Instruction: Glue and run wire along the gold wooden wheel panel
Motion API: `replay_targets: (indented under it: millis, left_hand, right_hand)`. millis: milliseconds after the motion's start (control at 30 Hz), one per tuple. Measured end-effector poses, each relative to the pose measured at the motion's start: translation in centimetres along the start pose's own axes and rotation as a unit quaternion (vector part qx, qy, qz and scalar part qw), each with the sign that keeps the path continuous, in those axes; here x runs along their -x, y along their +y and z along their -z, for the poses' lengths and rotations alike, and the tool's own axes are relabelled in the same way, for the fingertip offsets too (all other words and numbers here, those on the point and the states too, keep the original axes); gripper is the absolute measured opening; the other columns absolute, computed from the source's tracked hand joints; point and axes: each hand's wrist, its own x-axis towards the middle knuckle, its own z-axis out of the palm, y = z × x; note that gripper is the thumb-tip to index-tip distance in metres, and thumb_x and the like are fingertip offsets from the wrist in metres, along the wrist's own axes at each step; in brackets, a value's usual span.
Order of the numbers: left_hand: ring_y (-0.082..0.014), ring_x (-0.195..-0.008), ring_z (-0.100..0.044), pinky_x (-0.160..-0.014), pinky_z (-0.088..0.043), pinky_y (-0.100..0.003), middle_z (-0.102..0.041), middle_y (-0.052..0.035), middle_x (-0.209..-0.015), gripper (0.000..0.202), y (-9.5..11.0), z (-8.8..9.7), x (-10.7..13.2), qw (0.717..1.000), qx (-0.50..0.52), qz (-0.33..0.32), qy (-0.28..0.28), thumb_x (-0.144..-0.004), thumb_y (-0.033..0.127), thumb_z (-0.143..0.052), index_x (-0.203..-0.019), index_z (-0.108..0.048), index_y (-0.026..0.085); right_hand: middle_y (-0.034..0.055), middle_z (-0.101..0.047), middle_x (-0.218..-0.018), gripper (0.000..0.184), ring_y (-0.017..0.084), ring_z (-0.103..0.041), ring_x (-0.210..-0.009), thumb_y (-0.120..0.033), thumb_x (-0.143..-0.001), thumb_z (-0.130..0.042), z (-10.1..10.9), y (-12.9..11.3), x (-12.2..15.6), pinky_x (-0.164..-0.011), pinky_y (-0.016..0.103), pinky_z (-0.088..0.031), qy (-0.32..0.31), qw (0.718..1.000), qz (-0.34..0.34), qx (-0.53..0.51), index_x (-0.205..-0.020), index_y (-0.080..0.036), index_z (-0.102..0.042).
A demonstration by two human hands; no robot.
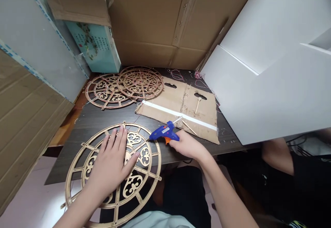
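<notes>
Hands, where are they in the head view?

Left hand (111, 171) is at about seven o'clock from the middle of the picture. It lies flat and open, with the fingers a little spread, and it holds nothing. It presses on a laser-cut wooden wheel (155, 159).

And the other one?

Right hand (187, 146) is at about five o'clock. It is curled closed around the grip of a blue hot glue gun (164, 132), which has an orange trigger. The nozzle points to the left, toward the rim of the wooden wheel, and I cannot tell if it touches the rim.

What lies on the table?

Dark table (103, 124) carries two more wooden wheels (141, 82) at ten o'clock, and they overlap each other. In the middle is a cardboard sheet (176, 107) with two oval holes and a white strip (178, 112) across it. Thin wooden sticks (189, 128) lie on this sheet, just beside the glue gun. Pink threads (176, 74) lie behind the sheet.

Anything around the table?

Yes. White boards (269, 83) stand at two o'clock, a cardboard wall (147, 18) rises at twelve o'clock, and a teal printed box (93, 45) leans at eleven o'clock.
</notes>
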Motion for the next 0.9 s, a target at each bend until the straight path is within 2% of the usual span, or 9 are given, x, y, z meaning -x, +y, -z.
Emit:
replay_targets:
  millis: [233,400,567,667,767,900]
  left_hand:
    - [-0.0376,-0.156,-0.024,-0.125,-0.024,-0.055,-0.03,-0.0213,-0.167,0.091,0.0,0.0,0.1,1.0,-0.008,-0.007,0.0,-0.104,0.07,-0.026,-0.162,-0.024,0.001]
    - [-0.0376,-0.155,-0.025,-0.124,-0.025,-0.055,-0.029,-0.0197,-0.167,0.09,0.0,0.2,0.2,1.0,-0.016,-0.011,0.005,-0.103,0.07,-0.029,-0.163,-0.023,0.003]
    - [-0.0367,-0.155,-0.026,-0.124,-0.025,-0.054,-0.03,-0.0191,-0.167,0.089,0.0,0.1,0.1,1.0,-0.019,-0.014,0.012,-0.103,0.068,-0.032,-0.164,-0.019,0.004]
    - [-0.0368,-0.155,-0.025,-0.124,-0.025,-0.054,-0.029,-0.0189,-0.168,0.09,0.0,0.1,0.1,1.0,-0.018,-0.013,0.015,-0.103,0.068,-0.034,-0.164,-0.018,0.005]
    - [-0.0366,-0.156,-0.024,-0.125,-0.024,-0.054,-0.03,-0.0189,-0.168,0.089,0.0,0.1,0.2,1.0,-0.016,-0.014,0.015,-0.103,0.066,-0.035,-0.165,-0.017,0.005]
    - [-0.0367,-0.155,-0.026,-0.125,-0.025,-0.055,-0.031,-0.0194,-0.167,0.091,0.1,0.2,0.2,1.0,-0.018,-0.012,0.02,-0.103,0.068,-0.035,-0.164,-0.017,0.004]
  right_hand:
    - [-0.0051,-0.041,-0.056,0.017,0.009,-0.036,-0.055,-0.029,-0.078,-0.052,-0.1,0.3,0.5,-0.054,0.022,-0.028,-0.011,1.0,-0.008,0.009,-0.066,-0.018,-0.048]
    - [-0.0045,-0.039,-0.06,0.018,0.009,-0.037,-0.058,-0.026,-0.081,-0.047,-2.4,0.2,2.1,-0.055,0.022,-0.027,0.032,0.999,0.02,0.011,-0.065,-0.019,-0.04]
    - [-0.0016,-0.054,-0.067,0.015,0.013,-0.05,-0.064,-0.022,-0.086,-0.046,-3.9,0.1,2.9,-0.064,0.024,-0.034,0.107,0.993,0.014,0.057,-0.072,-0.019,-0.051]
    - [0.0047,-0.066,-0.076,0.016,0.018,-0.061,-0.071,-0.021,-0.089,-0.048,-4.5,-0.4,3.3,-0.068,0.026,-0.035,0.126,0.985,-0.015,0.113,-0.086,-0.018,-0.063]
    - [0.0106,-0.071,-0.085,0.021,0.024,-0.068,-0.08,-0.021,-0.094,-0.046,-5.2,-1.3,3.5,-0.066,0.028,-0.031,0.13,0.975,-0.042,0.176,-0.101,-0.017,-0.066]
    - [0.0115,-0.071,-0.083,0.015,0.026,-0.071,-0.078,-0.021,-0.098,-0.047,-5.7,-2.1,3.8,-0.062,0.029,-0.022,0.11,0.96,-0.059,0.252,-0.097,-0.017,-0.062]
